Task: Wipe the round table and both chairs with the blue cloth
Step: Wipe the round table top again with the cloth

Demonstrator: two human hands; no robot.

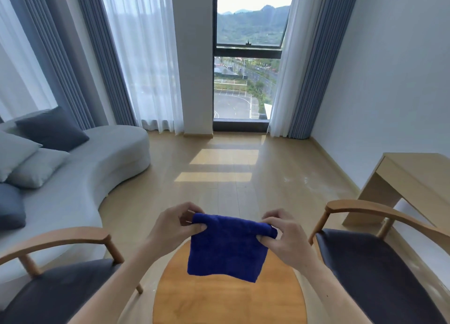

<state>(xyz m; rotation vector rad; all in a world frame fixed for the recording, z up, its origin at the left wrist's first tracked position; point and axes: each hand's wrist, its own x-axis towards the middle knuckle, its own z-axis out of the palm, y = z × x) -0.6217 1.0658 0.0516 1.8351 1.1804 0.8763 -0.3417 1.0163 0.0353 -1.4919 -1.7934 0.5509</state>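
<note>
Hanging limp at lower centre of the frame, the deep-blue terry cloth (227, 248) looks soft and light, best held by its top corners. The left hand (174, 223) and right hand (283, 231) each pinch one corner, the rest draping below them, above the round orange-wood table (219, 304), between two dark-cushioned wooden armchairs (60, 287) (379, 270).

Grey sofa (80, 177) left, wooden desk (414, 177) right

Your two forearms are bare, no sleeves in view, entering from seven and five o'clock; your left hand (175, 222) and right hand (283, 233) wear nothing.
</note>
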